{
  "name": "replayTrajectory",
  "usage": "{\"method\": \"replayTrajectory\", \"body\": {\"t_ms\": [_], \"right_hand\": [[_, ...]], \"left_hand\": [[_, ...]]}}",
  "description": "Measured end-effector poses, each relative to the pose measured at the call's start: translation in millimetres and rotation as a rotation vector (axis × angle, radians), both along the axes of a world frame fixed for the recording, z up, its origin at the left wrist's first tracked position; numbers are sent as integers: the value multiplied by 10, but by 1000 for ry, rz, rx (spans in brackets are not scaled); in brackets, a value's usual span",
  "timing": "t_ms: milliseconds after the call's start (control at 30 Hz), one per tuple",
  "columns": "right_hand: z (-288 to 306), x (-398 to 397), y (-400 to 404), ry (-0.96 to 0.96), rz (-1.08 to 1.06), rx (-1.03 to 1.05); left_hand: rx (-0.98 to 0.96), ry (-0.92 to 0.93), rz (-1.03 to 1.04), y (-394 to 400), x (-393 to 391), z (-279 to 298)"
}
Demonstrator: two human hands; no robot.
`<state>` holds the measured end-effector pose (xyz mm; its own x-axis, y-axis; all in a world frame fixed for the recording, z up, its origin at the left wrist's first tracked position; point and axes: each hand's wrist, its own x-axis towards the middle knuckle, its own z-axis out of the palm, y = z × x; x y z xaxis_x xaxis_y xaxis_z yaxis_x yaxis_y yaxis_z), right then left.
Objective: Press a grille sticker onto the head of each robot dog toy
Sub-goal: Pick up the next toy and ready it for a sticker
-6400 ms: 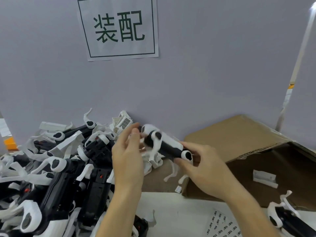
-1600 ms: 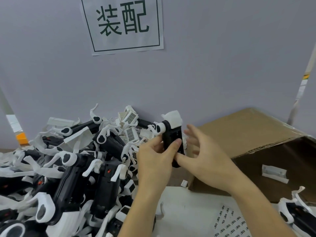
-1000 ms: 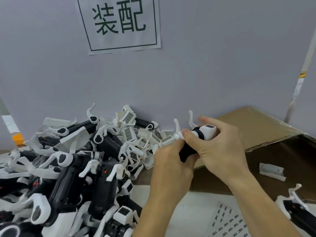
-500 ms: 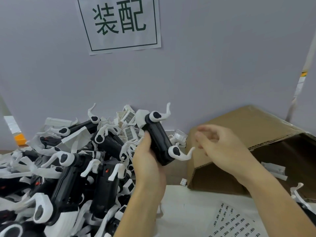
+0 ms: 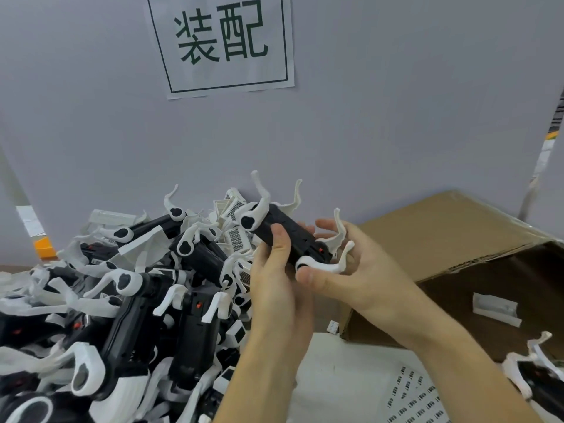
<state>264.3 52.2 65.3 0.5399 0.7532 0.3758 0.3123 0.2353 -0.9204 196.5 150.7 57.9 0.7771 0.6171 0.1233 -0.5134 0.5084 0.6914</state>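
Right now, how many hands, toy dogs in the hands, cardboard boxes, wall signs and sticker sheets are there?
Hands: 2, the left hand and the right hand
Held robot dog: 1, gripped by both hands
Cardboard box: 1
Wall sign: 1
Sticker sheet: 1
Total: 6
The pile of dogs is too tangled to count.

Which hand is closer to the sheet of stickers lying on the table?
Right. The right hand is up at the held toy dog, its forearm passing over the sticker sheet. The left hand holds the same toy farther left, toward the toy pile.
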Motion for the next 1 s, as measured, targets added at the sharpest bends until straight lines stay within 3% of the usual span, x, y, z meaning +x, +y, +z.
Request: {"method": "replayTrajectory", "body": {"t_ms": [133,433,600,733,833,1000], "right_hand": [[-43,-45,89,-48,-137,95],[-62,-56,62,-254,-346,41],[-79,20,33,-206,-259,-45],[-53,111,-42,-169,-159,-230],[5,154,-81,-172,-243,-149],[31,148,-112,-189,-307,3]], "left_hand": [[5,-11,19,2,4,-16],[2,1,32,30,44,-67],[58,31,40,70,24,-75],[157,100,107,111,51,-104],[275,157,190,115,88,-139],[521,147,124,61,89,-190]]}}
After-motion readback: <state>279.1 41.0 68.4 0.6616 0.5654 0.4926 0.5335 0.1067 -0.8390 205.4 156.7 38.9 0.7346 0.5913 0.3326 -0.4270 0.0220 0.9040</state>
